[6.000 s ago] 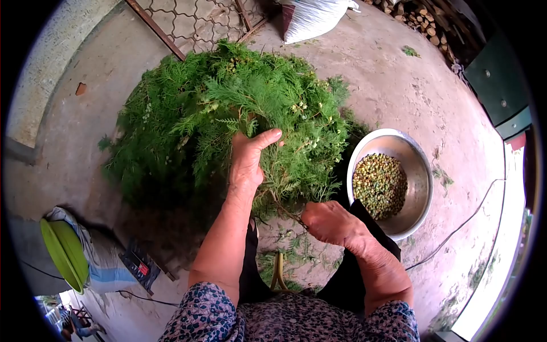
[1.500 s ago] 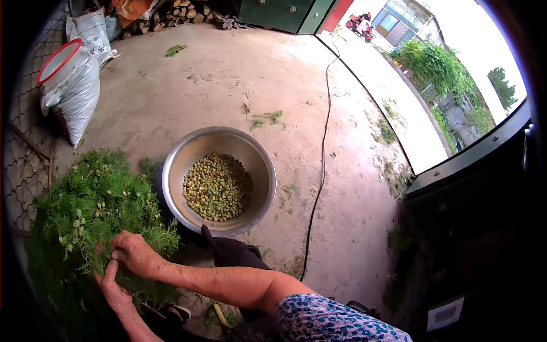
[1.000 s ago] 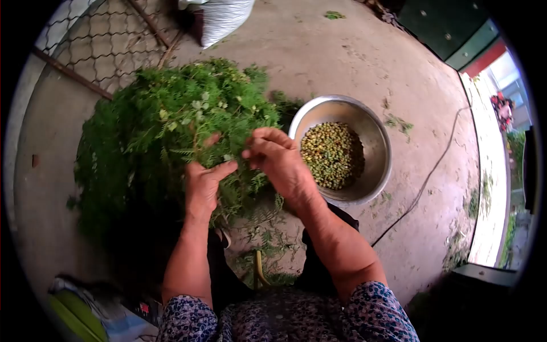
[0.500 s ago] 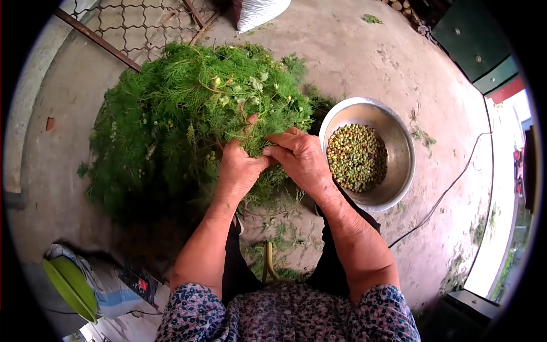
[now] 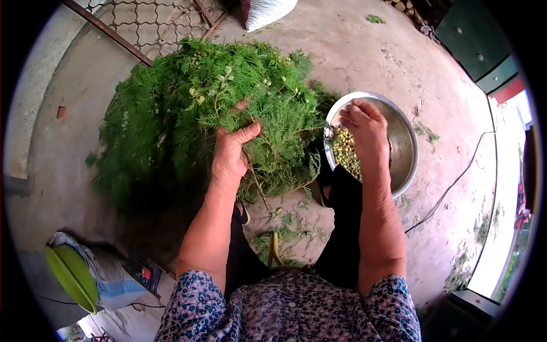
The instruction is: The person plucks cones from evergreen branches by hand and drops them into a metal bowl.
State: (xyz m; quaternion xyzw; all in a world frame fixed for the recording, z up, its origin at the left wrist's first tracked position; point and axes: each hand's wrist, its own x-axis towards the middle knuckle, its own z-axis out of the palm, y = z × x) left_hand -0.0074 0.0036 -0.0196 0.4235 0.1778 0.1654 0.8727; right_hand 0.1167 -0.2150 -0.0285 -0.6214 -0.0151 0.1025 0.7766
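My left hand (image 5: pixel 230 153) is closed around a leafy evergreen branch (image 5: pixel 276 148) with flat, scaly green sprays. It rests at the front of a big heap of cut evergreen branches (image 5: pixel 154 119), where small pale green cones (image 5: pixel 222 80) show among the leaves. Over the metal bowl (image 5: pixel 408 151) hangs my right hand (image 5: pixel 369 128), its fingers curled together; what they hold, if anything, is hidden. Below it, a layer of small yellow-green cones or seeds (image 5: pixel 345 153) covers part of the bowl's bottom, partly blocked from sight by the hand and forearm.
A metal grate (image 5: pixel 151 25) lies behind the heap, near a white sack (image 5: pixel 268 12). Dark green drawers (image 5: pixel 473 48) stand at far right, and a cable (image 5: pixel 450 202) crosses the concrete floor. At lower left is a green basin (image 5: pixel 71 279). Leaf scraps litter the ground between my feet.
My right hand has left the branch and moved right, over the bowl. The left hand keeps its hold on the branch. The view has shifted slightly.
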